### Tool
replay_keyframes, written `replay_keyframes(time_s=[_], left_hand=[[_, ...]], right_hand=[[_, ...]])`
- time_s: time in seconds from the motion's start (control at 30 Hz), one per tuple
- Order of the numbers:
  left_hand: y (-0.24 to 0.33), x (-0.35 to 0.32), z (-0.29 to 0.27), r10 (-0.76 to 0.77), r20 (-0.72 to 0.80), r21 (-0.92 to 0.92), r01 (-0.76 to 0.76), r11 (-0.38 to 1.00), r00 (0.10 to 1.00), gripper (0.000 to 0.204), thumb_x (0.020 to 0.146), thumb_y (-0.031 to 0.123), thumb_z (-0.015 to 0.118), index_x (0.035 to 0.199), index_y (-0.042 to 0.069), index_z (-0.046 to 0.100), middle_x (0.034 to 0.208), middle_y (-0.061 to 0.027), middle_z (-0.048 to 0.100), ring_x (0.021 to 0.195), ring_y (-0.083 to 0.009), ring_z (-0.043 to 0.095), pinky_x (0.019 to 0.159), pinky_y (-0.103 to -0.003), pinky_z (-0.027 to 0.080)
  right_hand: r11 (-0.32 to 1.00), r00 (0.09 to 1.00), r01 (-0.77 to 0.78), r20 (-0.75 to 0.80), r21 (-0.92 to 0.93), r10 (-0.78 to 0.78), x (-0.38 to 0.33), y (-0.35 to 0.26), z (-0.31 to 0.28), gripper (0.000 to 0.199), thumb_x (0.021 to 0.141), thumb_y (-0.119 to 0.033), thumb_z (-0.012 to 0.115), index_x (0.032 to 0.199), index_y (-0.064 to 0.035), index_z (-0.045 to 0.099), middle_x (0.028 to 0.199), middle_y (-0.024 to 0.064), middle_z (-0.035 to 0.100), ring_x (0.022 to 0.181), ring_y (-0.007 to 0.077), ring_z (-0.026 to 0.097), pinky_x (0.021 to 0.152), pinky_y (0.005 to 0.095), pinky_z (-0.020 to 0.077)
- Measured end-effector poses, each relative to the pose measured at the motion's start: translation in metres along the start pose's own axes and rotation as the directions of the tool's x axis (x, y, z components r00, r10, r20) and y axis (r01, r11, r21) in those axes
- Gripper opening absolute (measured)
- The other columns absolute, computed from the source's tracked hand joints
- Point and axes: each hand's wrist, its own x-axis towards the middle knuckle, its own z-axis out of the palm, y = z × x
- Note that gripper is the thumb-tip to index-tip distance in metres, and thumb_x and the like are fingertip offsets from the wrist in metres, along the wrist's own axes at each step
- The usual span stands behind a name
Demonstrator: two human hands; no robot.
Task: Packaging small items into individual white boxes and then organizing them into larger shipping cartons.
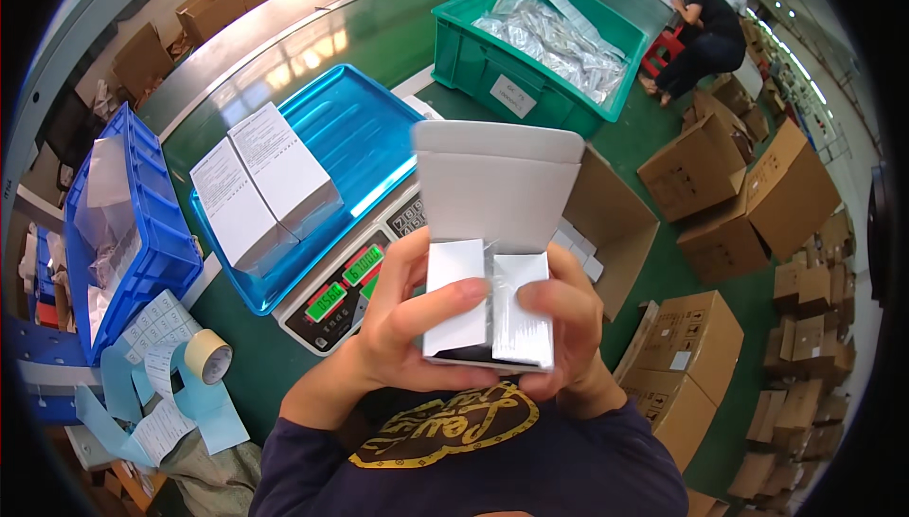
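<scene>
A white carton [499,181] with its lid flap raised is held up before my chest. Two smaller white boxes, the left one [456,271] and the right one [522,313], sit side by side inside it. My left hand [407,318] is closed around the carton's left side, its thumb pressed on the left box. My right hand [571,318] grips the opposite side, with its thumb on the right box. Beyond my left hand stands a digital scale [327,323] with a blue tray [355,105] on it. Two closed white cartons [275,162] rest on that tray.
A green crate [473,58] of clear-wrapped items stands ahead. At left are a blue bin [156,223], a tape roll [208,356] and paper label sheets [161,328]. An open cardboard box [625,233] holds white boxes at right. People [710,20] sit farther off.
</scene>
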Motion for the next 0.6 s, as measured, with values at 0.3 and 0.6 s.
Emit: replay_keyframes(time_s=[0.3,0.6], left_hand=[[0.001,0.004,-0.007,-0.199,0.033,0.123,0.194,0.973,0.979,0.058,0.061,0.020,0.090,0.112,0.008,0.065,0.129,-0.0224,0.047,0.105,-0.0339,0.063,0.085,-0.040,0.054],[-0.009,0.002,-0.027,-0.211,0.033,0.245,0.197,0.949,0.977,0.055,0.058,0.026,0.091,0.105,0.009,0.069,0.125,-0.0188,0.054,0.101,-0.0311,0.065,0.080,-0.037,0.055]], right_hand=[[0.971,0.873,0.146,-0.487,0.192,-0.035,0.026,0.008,0.034,0.041,0.087,-0.037,0.067,0.107,-0.0047,0.053,0.136,0.0261,0.044,0.121,0.0358,0.049,0.100,0.0475,0.0400],[0.973,0.952,-0.229,0.210,0.010,0.222,0.054,-0.015,-0.003,0.040,0.084,-0.030,0.066,0.112,-0.0021,0.064,0.137,0.0227,0.050,0.121,0.0351,0.051,0.100,0.0436,0.0405]])
